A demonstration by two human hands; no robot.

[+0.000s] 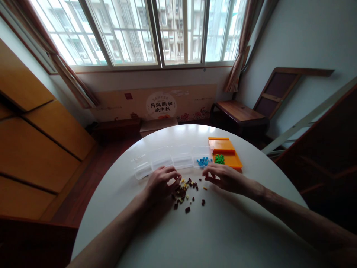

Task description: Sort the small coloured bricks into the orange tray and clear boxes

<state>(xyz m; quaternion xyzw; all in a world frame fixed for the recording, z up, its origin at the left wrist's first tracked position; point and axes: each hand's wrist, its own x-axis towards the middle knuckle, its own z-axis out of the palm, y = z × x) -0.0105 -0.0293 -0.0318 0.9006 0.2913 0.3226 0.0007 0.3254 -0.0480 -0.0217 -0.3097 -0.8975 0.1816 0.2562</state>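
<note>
Small brown and yellow building bricks (pixel 182 191) lie in a loose pile on the white round table (pixel 223 234). My left hand (pixel 164 180) is at the pile's left edge, thumb and forefinger curled together; whatever is between the tips is hidden. At the upper right of the pile is my right hand (pixel 219 174), its fingers bent and the thumb a little apart, with no brick visible in it. Behind both hands stands a clear plastic compartment tray (pixel 182 162). Blue bricks (pixel 203 161) fill part of its right compartment. Green bricks (pixel 219 159) sit in an orange tray (pixel 232 160).
A few stray bricks (pixel 187 210) lie nearer to me than the pile. Past the table's far edge are a printed cardboard panel (pixel 134 100) and a window (pixel 134 33). A wooden chair (pixel 242 111) stands at the right, wooden cabinets (pixel 41 149) at the left.
</note>
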